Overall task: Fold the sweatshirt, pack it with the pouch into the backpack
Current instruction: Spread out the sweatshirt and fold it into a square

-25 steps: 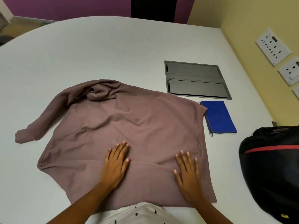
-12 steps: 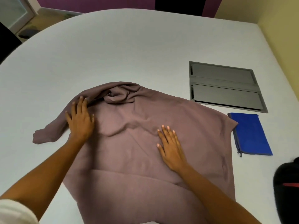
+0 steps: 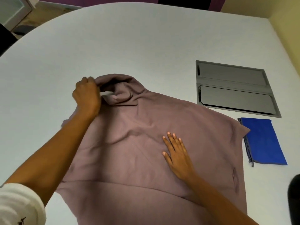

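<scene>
A mauve sweatshirt lies spread on the white table, its hood bunched at the far end. My left hand grips the hood's edge at its left side, fingers curled round the fabric. My right hand lies flat on the middle of the sweatshirt's body, fingers straight. A flat blue pouch lies on the table just right of the sweatshirt. Only a dark sliver of the backpack shows at the right edge. My left forearm hides the left sleeve.
A grey hatch panel is set into the tabletop beyond the pouch. A yellow wall runs along the table's right side. The table's curved left edge borders a dark chair and floor.
My left hand went from lying flat on the left shoulder to the hood and now grips its edge. My right hand stays flat on the body. The view has shifted left.
</scene>
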`<control>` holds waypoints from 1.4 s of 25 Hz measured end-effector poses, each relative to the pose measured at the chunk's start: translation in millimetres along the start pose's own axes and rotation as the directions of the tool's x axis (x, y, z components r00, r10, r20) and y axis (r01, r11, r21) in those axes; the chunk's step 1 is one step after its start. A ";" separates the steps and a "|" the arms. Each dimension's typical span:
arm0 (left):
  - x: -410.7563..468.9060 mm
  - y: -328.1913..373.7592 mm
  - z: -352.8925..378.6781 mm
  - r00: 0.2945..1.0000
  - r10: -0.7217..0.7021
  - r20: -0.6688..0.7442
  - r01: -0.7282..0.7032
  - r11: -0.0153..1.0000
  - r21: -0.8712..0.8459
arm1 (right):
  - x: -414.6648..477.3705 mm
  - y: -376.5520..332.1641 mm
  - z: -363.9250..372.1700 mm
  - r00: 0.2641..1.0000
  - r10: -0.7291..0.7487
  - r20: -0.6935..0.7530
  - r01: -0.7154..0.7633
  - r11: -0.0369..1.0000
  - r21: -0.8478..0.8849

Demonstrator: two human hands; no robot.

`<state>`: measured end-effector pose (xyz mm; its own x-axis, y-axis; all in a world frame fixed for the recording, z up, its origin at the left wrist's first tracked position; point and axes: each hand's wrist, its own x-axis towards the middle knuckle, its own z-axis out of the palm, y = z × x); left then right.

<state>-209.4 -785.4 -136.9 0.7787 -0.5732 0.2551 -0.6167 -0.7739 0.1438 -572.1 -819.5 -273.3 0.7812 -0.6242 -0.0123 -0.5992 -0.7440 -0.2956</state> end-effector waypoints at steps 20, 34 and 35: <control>-119.3 53.5 5.7 0.984 0.004 0.178 0.082 0.877 -0.473 | 35.5 -57.1 -41.4 0.716 0.661 0.225 -0.604 0.423 0.676; -90.2 12.1 30.6 0.955 -0.171 0.242 0.248 0.909 -0.335 | 52.6 42.7 -122.9 0.580 0.814 0.010 -0.752 0.531 0.392; -91.6 11.0 30.8 0.958 -0.162 0.238 0.236 0.915 -0.327 | 47.2 49.3 -123.3 0.574 0.819 0.003 -0.776 0.543 0.319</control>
<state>-284.0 -749.7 -188.1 0.8729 -0.4878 -0.0063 -0.4185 -0.7554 0.5043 -586.4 -915.0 -170.7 -0.0415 -0.9669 -0.2517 -0.8761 0.1563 -0.4562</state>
